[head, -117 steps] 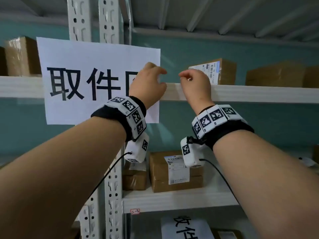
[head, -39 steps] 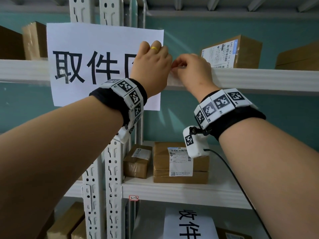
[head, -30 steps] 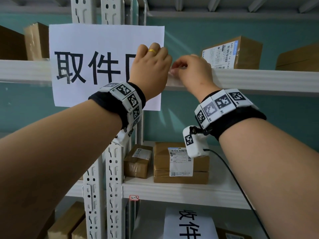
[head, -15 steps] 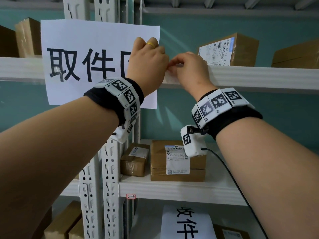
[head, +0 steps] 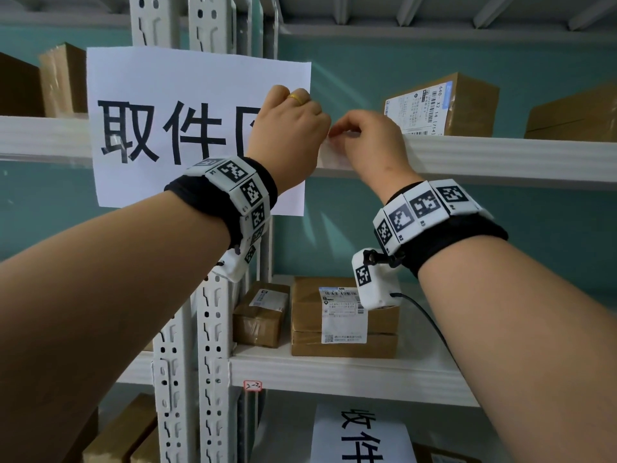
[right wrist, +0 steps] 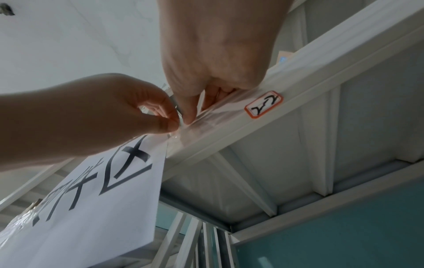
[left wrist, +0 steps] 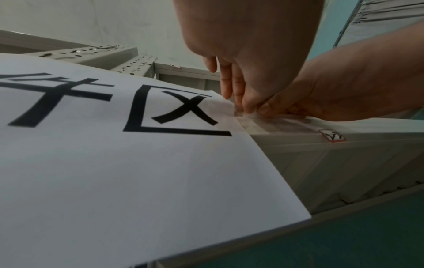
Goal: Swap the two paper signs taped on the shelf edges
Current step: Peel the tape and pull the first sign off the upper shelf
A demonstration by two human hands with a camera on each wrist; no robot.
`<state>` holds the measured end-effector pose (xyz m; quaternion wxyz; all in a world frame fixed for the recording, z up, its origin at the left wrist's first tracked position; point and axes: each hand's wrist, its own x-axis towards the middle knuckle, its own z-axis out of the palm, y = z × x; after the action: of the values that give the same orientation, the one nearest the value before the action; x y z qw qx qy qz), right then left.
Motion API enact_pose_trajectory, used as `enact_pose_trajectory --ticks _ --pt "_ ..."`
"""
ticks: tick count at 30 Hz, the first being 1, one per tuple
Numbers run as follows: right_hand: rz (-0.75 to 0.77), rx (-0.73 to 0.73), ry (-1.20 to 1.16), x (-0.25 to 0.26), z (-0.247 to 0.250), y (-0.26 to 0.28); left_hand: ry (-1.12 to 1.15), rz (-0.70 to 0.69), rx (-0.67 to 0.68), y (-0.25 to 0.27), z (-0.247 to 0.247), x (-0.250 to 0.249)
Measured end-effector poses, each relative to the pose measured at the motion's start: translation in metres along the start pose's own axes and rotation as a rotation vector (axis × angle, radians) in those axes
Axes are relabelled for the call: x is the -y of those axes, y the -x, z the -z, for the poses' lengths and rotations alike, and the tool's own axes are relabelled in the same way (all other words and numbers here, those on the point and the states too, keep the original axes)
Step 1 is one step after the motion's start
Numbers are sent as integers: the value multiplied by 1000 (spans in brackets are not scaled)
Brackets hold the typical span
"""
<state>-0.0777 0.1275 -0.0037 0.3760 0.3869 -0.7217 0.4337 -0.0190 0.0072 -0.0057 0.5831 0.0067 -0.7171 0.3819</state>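
The upper paper sign (head: pixel 187 128), white with large black characters, hangs on the upper shelf edge (head: pixel 500 158). A strip of clear tape (right wrist: pixel 206 123) runs from the sign's right edge onto the shelf edge. My left hand (head: pixel 314 128) pinches the tape end at that edge between thumb and forefinger (right wrist: pixel 168 124). My right hand (head: pixel 337 132) has its fingers curled, and its thumb tip (right wrist: pixel 190 119) digs at the same tape beside the left fingers. The lower paper sign (head: pixel 360 432) hangs below the middle shelf, partly cut off by the frame.
White slotted uprights (head: pixel 207 345) stand behind the upper sign. Cardboard parcels (head: pixel 344 315) sit on the middle shelf, and others (head: pixel 444 105) on the upper shelf. A small red-bordered label (right wrist: pixel 263 104) is stuck on the shelf edge just right of the tape.
Since the oldest frame my two hands have come together at the sign's right edge. Over the last second they stay there, picking at the tape; the sign still hangs in place.
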Motion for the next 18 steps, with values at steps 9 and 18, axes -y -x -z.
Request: enact_pose_trajectory --ticks 9,18 --pt "12 25 43 -2 4 -1 32 21 41 1 6 0" --pt "-12 51 3 0 5 -1 72 16 81 2 11 4"
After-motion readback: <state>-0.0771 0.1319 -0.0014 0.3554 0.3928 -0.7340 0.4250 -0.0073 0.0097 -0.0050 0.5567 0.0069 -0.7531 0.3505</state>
